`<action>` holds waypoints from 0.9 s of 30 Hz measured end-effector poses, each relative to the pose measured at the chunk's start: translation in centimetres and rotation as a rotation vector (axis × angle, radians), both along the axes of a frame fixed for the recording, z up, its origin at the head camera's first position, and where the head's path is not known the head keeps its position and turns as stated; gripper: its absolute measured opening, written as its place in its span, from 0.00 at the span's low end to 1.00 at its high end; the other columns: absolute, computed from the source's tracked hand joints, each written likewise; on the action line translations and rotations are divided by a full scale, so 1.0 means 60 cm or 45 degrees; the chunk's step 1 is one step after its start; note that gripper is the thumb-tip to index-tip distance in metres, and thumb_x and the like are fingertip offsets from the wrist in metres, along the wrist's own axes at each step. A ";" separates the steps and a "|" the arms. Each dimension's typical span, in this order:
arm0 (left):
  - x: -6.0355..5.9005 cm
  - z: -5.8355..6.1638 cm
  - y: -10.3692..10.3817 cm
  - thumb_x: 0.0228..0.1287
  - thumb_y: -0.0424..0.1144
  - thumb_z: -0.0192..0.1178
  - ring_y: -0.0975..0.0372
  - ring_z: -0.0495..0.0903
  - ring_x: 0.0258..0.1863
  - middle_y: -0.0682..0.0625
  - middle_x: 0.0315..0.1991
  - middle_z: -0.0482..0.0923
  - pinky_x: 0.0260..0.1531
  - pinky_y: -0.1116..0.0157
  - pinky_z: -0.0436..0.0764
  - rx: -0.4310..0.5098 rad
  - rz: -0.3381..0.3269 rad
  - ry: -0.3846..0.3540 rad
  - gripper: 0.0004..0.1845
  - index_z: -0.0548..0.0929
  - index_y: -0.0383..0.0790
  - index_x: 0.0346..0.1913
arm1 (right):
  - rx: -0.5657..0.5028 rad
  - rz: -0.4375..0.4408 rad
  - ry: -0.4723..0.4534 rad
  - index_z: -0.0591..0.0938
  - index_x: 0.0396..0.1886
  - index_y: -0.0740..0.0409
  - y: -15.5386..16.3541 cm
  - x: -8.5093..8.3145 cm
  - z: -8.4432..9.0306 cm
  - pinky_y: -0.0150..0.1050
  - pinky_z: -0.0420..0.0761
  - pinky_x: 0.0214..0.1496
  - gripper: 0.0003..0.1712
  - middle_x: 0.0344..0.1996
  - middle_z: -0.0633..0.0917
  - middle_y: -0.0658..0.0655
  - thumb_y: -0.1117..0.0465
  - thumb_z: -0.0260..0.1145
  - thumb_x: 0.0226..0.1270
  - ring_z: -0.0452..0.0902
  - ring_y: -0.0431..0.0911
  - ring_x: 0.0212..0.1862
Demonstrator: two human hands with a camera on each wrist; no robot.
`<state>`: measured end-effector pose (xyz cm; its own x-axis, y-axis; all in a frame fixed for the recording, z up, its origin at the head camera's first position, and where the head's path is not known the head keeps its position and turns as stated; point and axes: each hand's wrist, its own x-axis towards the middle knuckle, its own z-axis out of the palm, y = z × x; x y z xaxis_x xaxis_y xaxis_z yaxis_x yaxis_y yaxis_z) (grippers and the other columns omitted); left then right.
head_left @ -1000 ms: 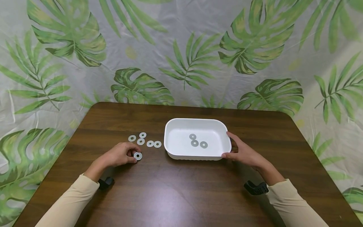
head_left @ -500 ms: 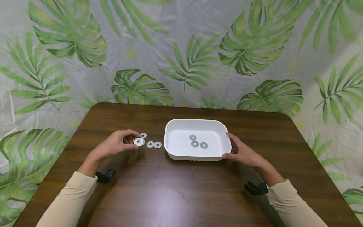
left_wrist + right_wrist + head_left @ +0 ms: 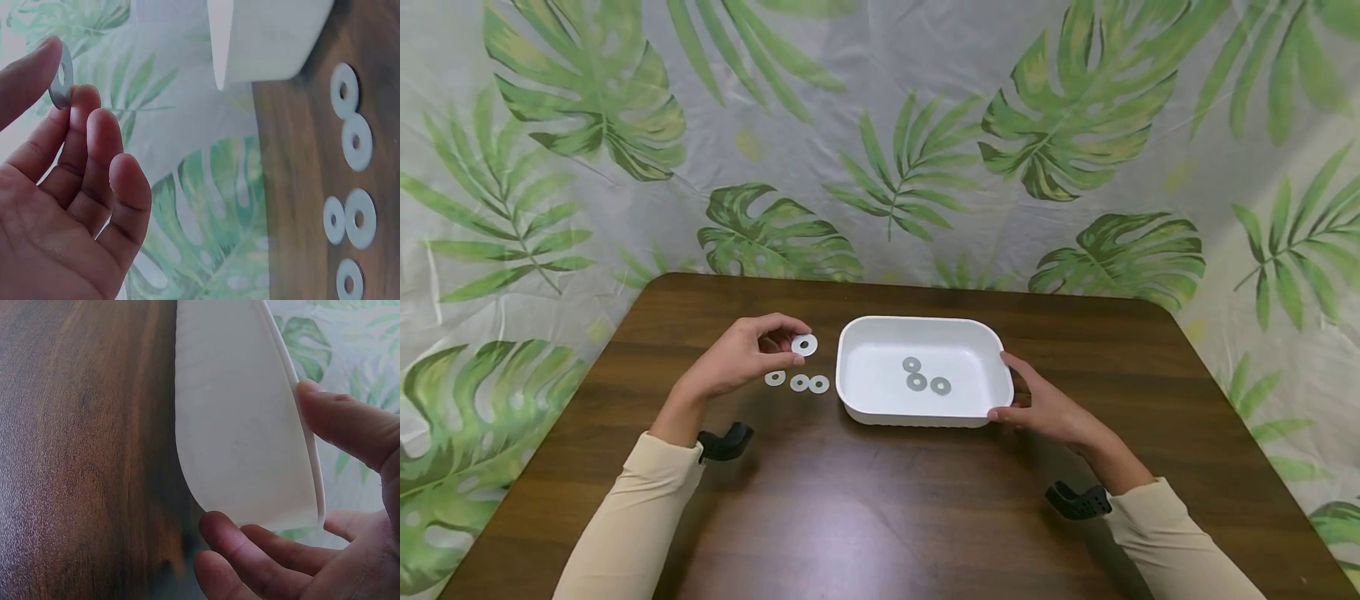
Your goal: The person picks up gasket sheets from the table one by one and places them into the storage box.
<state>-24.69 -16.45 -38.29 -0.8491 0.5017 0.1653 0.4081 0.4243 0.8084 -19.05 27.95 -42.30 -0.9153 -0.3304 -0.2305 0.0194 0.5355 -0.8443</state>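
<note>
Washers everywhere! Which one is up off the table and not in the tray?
The washer pinched in the left hand; three lie in the white tray, the rest flat on the table.

The tray (image 3: 992, 400) sits at the centre of the table (image 3: 880, 517). Three washers (image 3: 925, 377) lie inside it, near its middle. Left of the tray, a row of loose washers (image 3: 799, 382) lies on the table. The left hand (image 3: 741, 362) is above that row, holding one washer (image 3: 804, 344) just left of the tray's rim. The right hand (image 3: 1048, 408) touches the tray's right end, at centre right of the frame.
</note>
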 end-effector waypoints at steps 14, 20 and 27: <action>-0.019 0.029 0.063 0.59 0.35 0.70 0.60 0.79 0.39 0.47 0.40 0.82 0.41 0.60 0.81 -0.133 -0.105 0.057 0.19 0.83 0.40 0.54 | 0.016 -0.008 -0.002 0.38 0.81 0.55 -0.003 -0.002 -0.001 0.45 0.81 0.41 0.60 0.70 0.60 0.77 0.56 0.71 0.65 0.81 0.57 0.51; -0.029 0.039 0.097 0.60 0.33 0.69 0.58 0.78 0.41 0.46 0.43 0.82 0.46 0.59 0.82 -0.134 -0.171 0.073 0.19 0.82 0.38 0.55 | 0.007 -0.003 -0.001 0.39 0.81 0.54 -0.002 -0.002 -0.001 0.45 0.81 0.41 0.60 0.71 0.59 0.77 0.56 0.71 0.65 0.81 0.58 0.52; -0.038 0.038 0.135 0.60 0.35 0.68 0.57 0.79 0.43 0.47 0.48 0.83 0.44 0.64 0.79 -0.118 -0.179 0.057 0.19 0.83 0.40 0.55 | 0.007 -0.005 -0.001 0.38 0.81 0.55 -0.002 -0.002 -0.002 0.45 0.82 0.42 0.60 0.71 0.60 0.78 0.56 0.71 0.65 0.80 0.61 0.55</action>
